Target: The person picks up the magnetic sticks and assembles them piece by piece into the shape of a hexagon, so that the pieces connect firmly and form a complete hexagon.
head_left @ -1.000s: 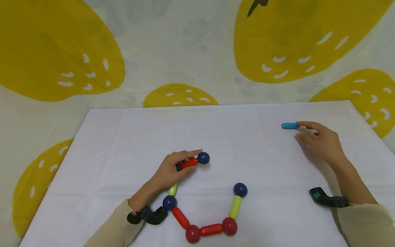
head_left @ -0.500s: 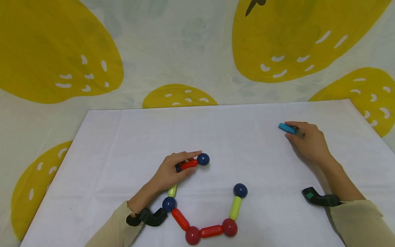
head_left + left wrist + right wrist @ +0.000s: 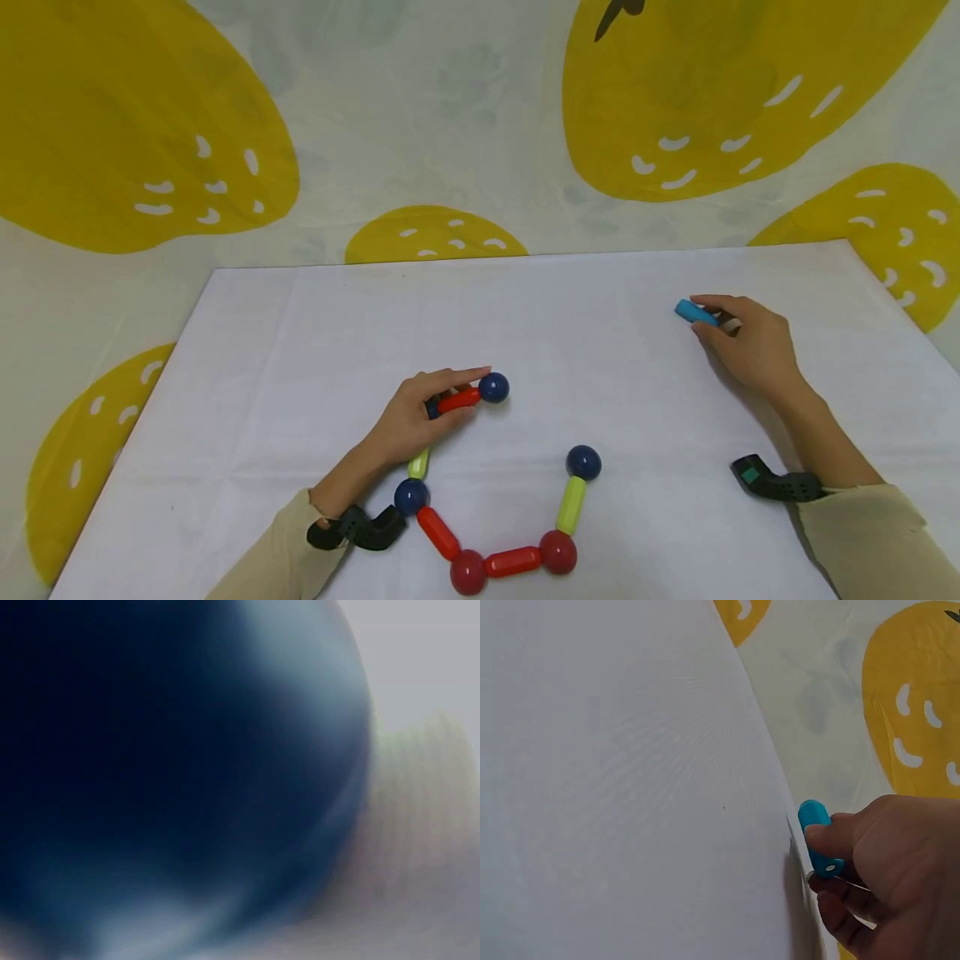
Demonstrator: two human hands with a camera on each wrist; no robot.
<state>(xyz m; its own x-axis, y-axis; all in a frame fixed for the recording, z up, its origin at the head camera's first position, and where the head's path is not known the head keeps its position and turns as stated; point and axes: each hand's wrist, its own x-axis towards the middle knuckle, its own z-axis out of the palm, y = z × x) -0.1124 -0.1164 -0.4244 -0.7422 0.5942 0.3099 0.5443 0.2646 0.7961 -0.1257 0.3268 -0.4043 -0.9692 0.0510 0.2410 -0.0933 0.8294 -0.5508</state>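
Observation:
My left hand [image 3: 411, 417] grips a red rod [image 3: 459, 399] of a ball-and-rod chain, its index fingertip on the dark blue ball [image 3: 494, 387] at the rod's end. Another blue ball under that hand is mostly hidden. From there the chain runs through a yellow-green rod [image 3: 419, 463] and a blue ball [image 3: 411, 497], which looms blurred in the left wrist view. At the far right, my right hand [image 3: 759, 346] pinches a light blue rod [image 3: 693, 312] between thumb and fingers. The right wrist view shows this rod [image 3: 811, 813] tilted, with a small pale spot near its lower end.
The chain continues along the front with a red rod [image 3: 438, 533], a red ball [image 3: 468, 572], another red rod [image 3: 513, 561] and a second red ball [image 3: 558, 552]. A yellow-green rod [image 3: 572, 505] leads up to a blue ball [image 3: 584, 462]. A white cloth [image 3: 300, 333] covers the table.
My right hand has taken hold of the light blue rod, moved slightly left and turned the rod to a slant. The left hand and the chain stay practically still.

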